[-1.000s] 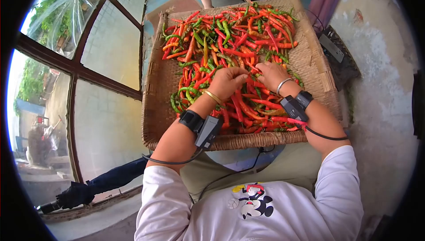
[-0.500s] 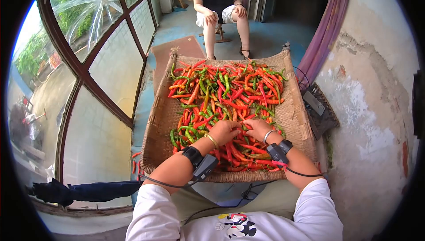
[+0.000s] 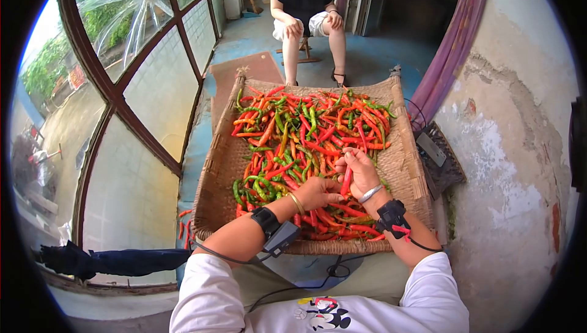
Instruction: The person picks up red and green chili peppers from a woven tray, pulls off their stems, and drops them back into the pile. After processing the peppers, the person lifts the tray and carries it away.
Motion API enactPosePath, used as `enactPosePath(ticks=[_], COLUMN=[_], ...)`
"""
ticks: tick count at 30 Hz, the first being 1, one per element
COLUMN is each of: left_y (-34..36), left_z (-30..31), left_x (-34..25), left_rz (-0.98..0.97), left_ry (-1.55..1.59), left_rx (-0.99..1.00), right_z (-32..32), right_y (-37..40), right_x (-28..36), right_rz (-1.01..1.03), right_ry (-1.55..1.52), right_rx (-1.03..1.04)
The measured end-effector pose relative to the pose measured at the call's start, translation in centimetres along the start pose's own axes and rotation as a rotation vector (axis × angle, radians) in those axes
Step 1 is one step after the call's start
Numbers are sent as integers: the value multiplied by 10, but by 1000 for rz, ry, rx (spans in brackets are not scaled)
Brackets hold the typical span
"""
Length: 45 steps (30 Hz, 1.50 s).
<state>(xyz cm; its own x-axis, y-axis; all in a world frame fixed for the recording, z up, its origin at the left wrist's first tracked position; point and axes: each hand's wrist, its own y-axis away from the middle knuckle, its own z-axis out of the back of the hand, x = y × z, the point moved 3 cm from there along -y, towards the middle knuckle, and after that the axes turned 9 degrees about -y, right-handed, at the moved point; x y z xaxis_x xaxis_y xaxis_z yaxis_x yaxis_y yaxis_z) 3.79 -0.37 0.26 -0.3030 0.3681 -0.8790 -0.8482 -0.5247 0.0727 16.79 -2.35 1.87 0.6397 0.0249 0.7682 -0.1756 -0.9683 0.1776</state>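
A shallow woven basket in front of me holds a heap of red, green and orange chili peppers. Over its near half, my right hand is closed, pinching a red chili pepper that hangs below the fingers. Just left of that pepper's lower end is my left hand, low over the heap, its thumb and fingers apart. Whether the left fingertips touch the pepper is hard to see. More red peppers lie beneath both hands.
A seated person faces me beyond the basket. A folded dark umbrella lies at the left, by the framed windows. At the right are a dark crate, a purple curtain and a peeling wall. Cables cross my lap.
My right hand has risen and turned, lifting a red chili pepper out of the heap. My left hand has shifted slightly down, and its thumb has spread from the fingers.
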Motion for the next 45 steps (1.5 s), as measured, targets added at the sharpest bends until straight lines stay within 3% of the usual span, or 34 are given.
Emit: enactPosePath(ticks=[4, 7, 11, 13, 15, 17, 19, 21, 24, 29, 31, 33, 35, 36, 37, 39, 41, 43, 45], left_y=[-1, 1, -2, -1, -5, -5, -3, 0, 0, 2, 4, 10, 13, 13, 12, 1, -9, -10, -10], left_z=[-11, -8, 1, 16, 26, 32, 38, 42, 53, 106, 131, 156, 155, 145, 135, 110, 79, 50, 27], left_x=[0, -3, -2, -10, 6, 16, 13, 9, 12, 26, 41, 77, 98, 90, 74, 48, 34, 20, 13], left_rz=[63, 134, 103, 150, 149, 189, 216, 245, 297, 219, 70, -94, -47, 56, 137, 72, -7, -149, -189], left_ry=[283, 269, 499, 757, 773, 784, 711, 643, 527, 401, 643, 691, 728, 594, 460, 302, -36, -565, -766], left_rx=[18, 63, 2, -217, -300, -384, -358, -332, -396, -703, -891, -1008, -1276, -1231, -1178, -848, -561, -400, -177], right_z=[6, 7, 15, 13, 5, -4, -2, -4, 1, 10, 26, 39, 42, 57, 52, 47, 48, 54, 61], right_y=[-1, -1, -5, -3, 5, 10, 8, 9, 6, -4, -17, -27, -28, -39, -34, -31, -29, -26, -27], right_x=[-14, -14, -11, -13, -11, -13, -23, -27, -27, -10, -9, -7, 2, -1, 8, 21, 27, 29, 27], right_rz=[-41, -98, -192, -301, -330, -363, -376, -255, -260, -78, 62, 174, 152, 300, 290, 266, 85, 17, -36], right_ry=[-147, -206, -210, 144, 185, 423, 541, 824, 833, 888, 958, 981, 993, 1056, 1209, 1564, 1830, 1903, 1974], right_rx=[-77, -85, -104, 111, 145, 294, 345, 401, 364, 219, 201, 140, 53, 127, 60, 49, 68, 55, 48])
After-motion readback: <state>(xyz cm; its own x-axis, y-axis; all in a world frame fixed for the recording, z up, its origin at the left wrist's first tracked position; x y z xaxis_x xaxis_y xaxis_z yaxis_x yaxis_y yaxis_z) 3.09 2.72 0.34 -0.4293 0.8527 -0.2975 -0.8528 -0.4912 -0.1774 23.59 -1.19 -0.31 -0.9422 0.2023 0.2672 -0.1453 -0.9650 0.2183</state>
